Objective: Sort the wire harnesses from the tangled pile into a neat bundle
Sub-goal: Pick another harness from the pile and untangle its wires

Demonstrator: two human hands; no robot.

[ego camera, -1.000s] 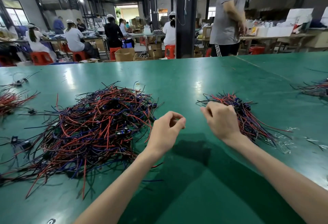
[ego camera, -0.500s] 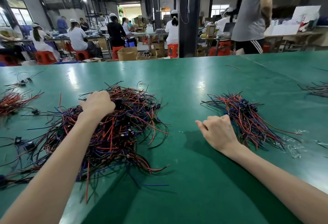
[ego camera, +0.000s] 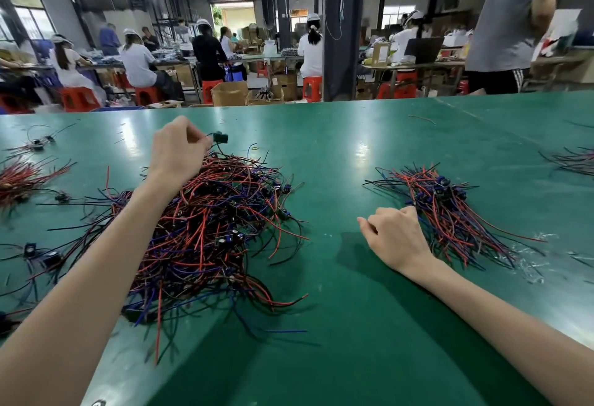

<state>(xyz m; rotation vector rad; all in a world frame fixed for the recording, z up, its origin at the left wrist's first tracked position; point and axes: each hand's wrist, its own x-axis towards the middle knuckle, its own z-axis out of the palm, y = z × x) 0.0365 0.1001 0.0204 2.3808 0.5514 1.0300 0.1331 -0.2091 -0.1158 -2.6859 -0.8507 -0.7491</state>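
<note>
while the left hand (ego camera: 178, 151) hovers over the far edge of the tangled pile (ego camera: 205, 232) of red, blue and black wire harnesses, its fingertips pinch a single harness (ego camera: 220, 138) just behind its black plug end, and the lead trails down into the heap. the right hand (ego camera: 393, 235) rests on the green bench (ego camera: 337, 325) with its fingers curled under, knuckles against the near-left edge of the sorted bundle (ego camera: 446, 213); whether it grips any wire there is hidden. the pile lies left of centre, with the bundle well apart to its right. a red cluster (ego camera: 19, 177) lies at the bench's far left, a darker cluster (ego camera: 575, 161) at its far right.
</note>
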